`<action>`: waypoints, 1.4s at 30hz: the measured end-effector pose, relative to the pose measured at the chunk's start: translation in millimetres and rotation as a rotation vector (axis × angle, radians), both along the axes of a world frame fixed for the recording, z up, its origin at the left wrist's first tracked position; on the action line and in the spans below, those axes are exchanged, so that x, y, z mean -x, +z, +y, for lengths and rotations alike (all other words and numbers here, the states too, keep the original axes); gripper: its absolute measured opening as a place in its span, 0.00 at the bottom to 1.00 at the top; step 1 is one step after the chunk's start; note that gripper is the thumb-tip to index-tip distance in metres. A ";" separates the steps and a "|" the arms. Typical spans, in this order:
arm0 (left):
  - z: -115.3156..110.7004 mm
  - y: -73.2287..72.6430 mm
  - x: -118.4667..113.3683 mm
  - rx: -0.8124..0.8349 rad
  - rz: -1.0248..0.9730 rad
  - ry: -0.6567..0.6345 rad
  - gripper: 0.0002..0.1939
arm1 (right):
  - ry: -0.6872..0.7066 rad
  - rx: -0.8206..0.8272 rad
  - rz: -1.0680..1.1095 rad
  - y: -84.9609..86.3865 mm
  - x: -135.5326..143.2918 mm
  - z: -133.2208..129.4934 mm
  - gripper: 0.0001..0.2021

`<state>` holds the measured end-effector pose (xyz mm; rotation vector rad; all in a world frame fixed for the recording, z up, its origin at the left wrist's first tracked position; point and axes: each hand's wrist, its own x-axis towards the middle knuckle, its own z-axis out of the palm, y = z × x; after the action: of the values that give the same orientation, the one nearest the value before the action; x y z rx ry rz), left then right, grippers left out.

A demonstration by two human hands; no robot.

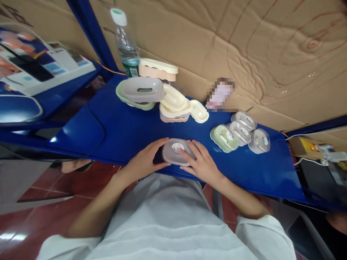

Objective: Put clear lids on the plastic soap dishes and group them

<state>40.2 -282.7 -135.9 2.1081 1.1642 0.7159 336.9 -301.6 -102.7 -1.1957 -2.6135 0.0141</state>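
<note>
A grey oval soap dish [173, 154] with a round sticker on its face lies at the near edge of the blue table [121, 126]. My left hand [145, 161] cups its left end, fingers curled around the rim. My right hand [200, 160] lies on its right side, fingertips touching the sticker. A dark object shows just under the dish by my left fingers.
A row of stickered dishes, one green [223, 137] and three grey [249, 133], lies to the right. Behind are stacked unlabelled dishes in grey, green, cream and pink [151, 94], and a water bottle [126, 43]. Cardboard lines the back wall.
</note>
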 end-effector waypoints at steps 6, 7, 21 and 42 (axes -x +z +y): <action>1.1 -2.7 1.0 -0.030 0.036 -0.009 0.42 | -0.012 -0.013 -0.012 -4.6 0.6 -11.5 0.35; 1.2 -2.3 0.5 -0.039 0.043 -0.016 0.41 | -0.020 -0.014 -0.003 -5.7 -1.4 -11.9 0.35; 1.5 0.8 -1.2 -0.085 0.069 -0.056 0.35 | -0.085 -0.016 0.065 -11.5 -12.7 -13.4 0.38; 0.7 6.1 -1.6 -0.070 0.038 -0.067 0.36 | -0.218 -0.047 0.059 -7.8 -20.0 -6.2 0.39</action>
<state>41.9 -282.0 -129.8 2.2171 1.0974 0.6973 356.9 -307.8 -110.5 -1.4341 -2.4063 -0.0531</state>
